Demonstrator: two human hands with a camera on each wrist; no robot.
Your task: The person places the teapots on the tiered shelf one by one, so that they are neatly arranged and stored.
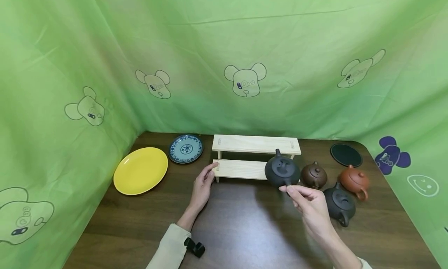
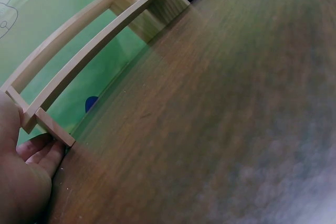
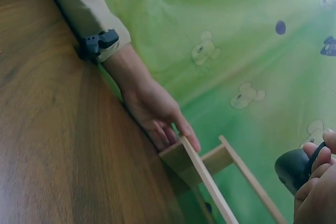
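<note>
The right hand (image 1: 311, 208) is pinching a black pot (image 1: 281, 173), spout (image 1: 278, 153) facing the table's (image 1: 227, 222) far edge, perhaps over the rack's (image 1: 241, 168) right end, the left hand (image 1: 202, 187) gripping the other.

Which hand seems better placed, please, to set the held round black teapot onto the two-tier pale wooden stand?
Probably the right hand: it holds the teapot near the stand, whose left end the left hand grips.
</note>
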